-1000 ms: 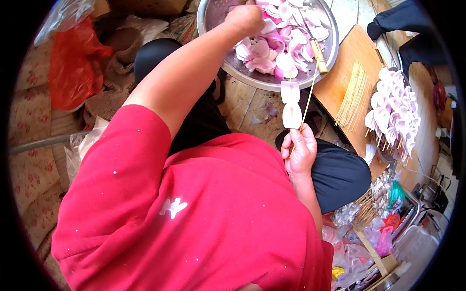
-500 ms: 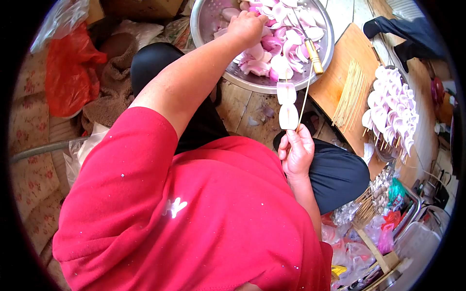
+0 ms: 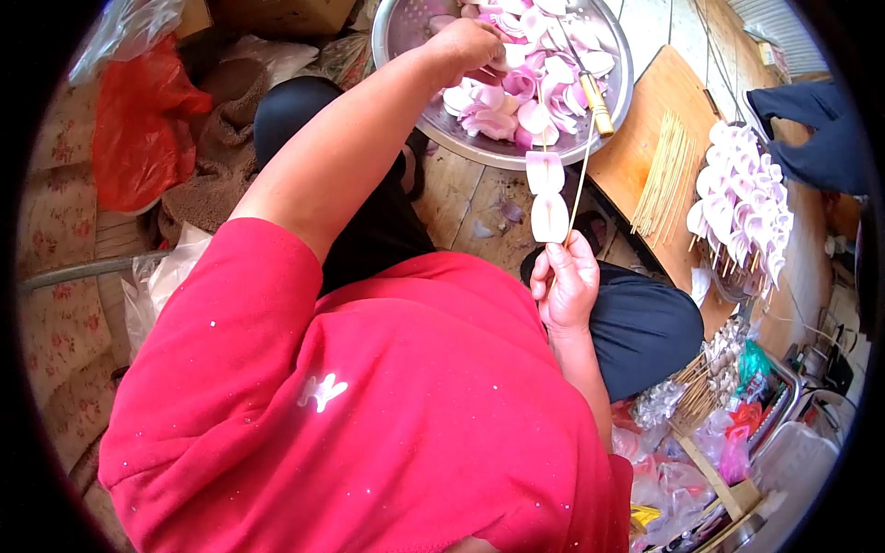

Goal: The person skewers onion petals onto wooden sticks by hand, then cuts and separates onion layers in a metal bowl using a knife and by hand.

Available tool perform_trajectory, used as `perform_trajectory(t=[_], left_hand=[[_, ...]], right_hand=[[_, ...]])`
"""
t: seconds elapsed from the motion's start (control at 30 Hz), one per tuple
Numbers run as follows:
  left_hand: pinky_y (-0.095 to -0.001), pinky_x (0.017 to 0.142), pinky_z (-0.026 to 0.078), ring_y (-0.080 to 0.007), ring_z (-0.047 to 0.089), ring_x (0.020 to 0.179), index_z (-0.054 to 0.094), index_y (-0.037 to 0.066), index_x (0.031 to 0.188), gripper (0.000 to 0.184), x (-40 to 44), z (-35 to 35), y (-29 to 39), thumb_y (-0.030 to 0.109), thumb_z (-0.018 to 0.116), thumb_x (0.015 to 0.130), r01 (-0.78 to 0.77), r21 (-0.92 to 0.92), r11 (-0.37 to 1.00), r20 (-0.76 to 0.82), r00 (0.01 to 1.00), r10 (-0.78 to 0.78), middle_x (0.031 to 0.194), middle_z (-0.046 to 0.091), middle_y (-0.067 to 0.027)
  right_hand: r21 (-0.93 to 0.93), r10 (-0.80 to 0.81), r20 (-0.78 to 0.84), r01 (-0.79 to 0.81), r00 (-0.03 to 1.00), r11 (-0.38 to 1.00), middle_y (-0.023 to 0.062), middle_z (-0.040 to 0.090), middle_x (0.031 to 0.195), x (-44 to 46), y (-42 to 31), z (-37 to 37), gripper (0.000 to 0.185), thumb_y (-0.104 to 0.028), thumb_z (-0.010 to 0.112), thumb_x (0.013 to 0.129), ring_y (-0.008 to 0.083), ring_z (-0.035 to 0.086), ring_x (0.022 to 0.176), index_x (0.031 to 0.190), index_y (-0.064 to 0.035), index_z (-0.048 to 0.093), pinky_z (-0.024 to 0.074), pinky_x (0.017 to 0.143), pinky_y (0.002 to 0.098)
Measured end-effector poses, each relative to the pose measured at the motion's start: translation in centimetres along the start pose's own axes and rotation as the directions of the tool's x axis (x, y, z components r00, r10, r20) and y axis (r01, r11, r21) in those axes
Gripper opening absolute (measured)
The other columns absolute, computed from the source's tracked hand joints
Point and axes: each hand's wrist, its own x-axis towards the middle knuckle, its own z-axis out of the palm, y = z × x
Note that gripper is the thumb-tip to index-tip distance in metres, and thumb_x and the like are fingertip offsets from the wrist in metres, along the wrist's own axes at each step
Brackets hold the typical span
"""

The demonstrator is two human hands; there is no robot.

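My left hand (image 3: 468, 51) is over the metal basin (image 3: 441, 147), its fingers closed on a pale onion piece (image 3: 506, 58). Purple and white onion pieces (image 3: 489, 115) fill much of the basin. A tool with a wooden handle (image 3: 597, 106) and a thin metal shaft lies across them. My right hand (image 3: 567, 286) pinches the lower end of a bamboo skewer (image 3: 544, 135), which has onion pieces (image 3: 550, 217) threaded on it and its bare tip pointing toward the basin. A second thin stick (image 3: 581, 180) slants up from the same fingers.
Bare bamboo skewers (image 3: 666, 175) lie on a wooden board (image 3: 636, 134) at the right. Beside them is a pile of loaded onion skewers (image 3: 742, 207). Plastic bags (image 3: 678, 488) and other skewers crowd the lower right. A red bag (image 3: 143, 129) hangs at left. Another person's leg (image 3: 816, 120) is at upper right.
My left hand has shifted slightly down and right in the basin, and a pale onion piece now shows at its fingertips. My right hand stays nearly still. The other person's leg has moved lower.
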Motion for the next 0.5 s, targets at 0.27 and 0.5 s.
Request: perform_trajectory(t=[0.27,0.5], left_hand=[[-0.0343,0.068,0.059,-0.03,0.066,0.085,0.049,-0.005,0.102,0.02,-2.5,1.8,-0.5,0.001,0.053,0.083,0.078,-0.418,0.905,-0.045,0.993,-0.106,0.098,0.058,-0.0185],[-0.0349,0.061,0.06,-0.0309,0.068,0.078,0.044,-0.008,0.1,0.019,-2.6,1.7,-1.0,-0.007,0.05,0.081,0.025,-0.465,0.885,-0.046,0.998,-0.053,0.094,0.059,-0.0208]], right_hand=[[-0.04,0.01,0.039,-0.008,0.999,0.999,0.0047,0.052,0.057,-0.5,0.0,0.2,0.008,-0.012,0.052,0.09,0.0085,0.041,0.037,0.089,-0.0047,0.049,0.0337,0.034,0.0182],[-0.033,0.028,0.061,-0.026,0.998,0.999,0.0052,0.053,0.057,-0.8,0.0,0.1,0.007,-0.01,0.053,0.09,0.0087,0.042,0.037,0.09,-0.0041,0.051,0.0328,0.035,0.0186]])
